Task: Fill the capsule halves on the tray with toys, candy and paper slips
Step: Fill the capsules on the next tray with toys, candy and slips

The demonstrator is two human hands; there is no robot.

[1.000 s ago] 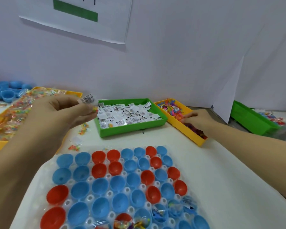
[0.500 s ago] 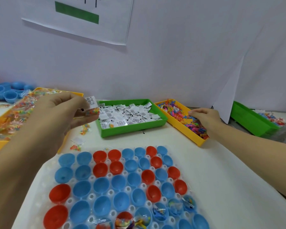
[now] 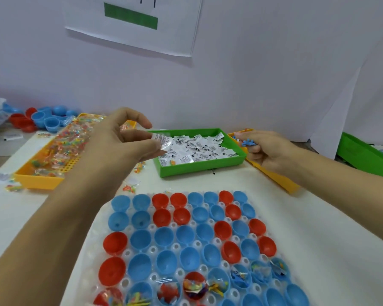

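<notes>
A clear tray (image 3: 93, 257) holds several red and blue capsule halves (image 3: 186, 237); the nearest rows hold toys, candy and slips, the far rows are bare inside. My left hand (image 3: 122, 140) hovers above the tray's far left and pinches a paper slip (image 3: 160, 139) together with a clear candy packet. My right hand (image 3: 265, 151) is raised over the yellow toy bin (image 3: 272, 175) and pinches a small blue toy (image 3: 248, 142).
A green bin (image 3: 199, 167) of paper slips sits behind the tray. A yellow bin (image 3: 38, 180) of candy packets is at the left, with loose capsule halves (image 3: 47, 121) behind it. Another green bin (image 3: 363, 155) stands at the right. Stray candy packets (image 3: 131, 187) lie on the table.
My right hand has lifted out of the yellow toy bin with a blue toy and drawn toward the middle. My left hand still holds the slip, now over the green bin's left edge.
</notes>
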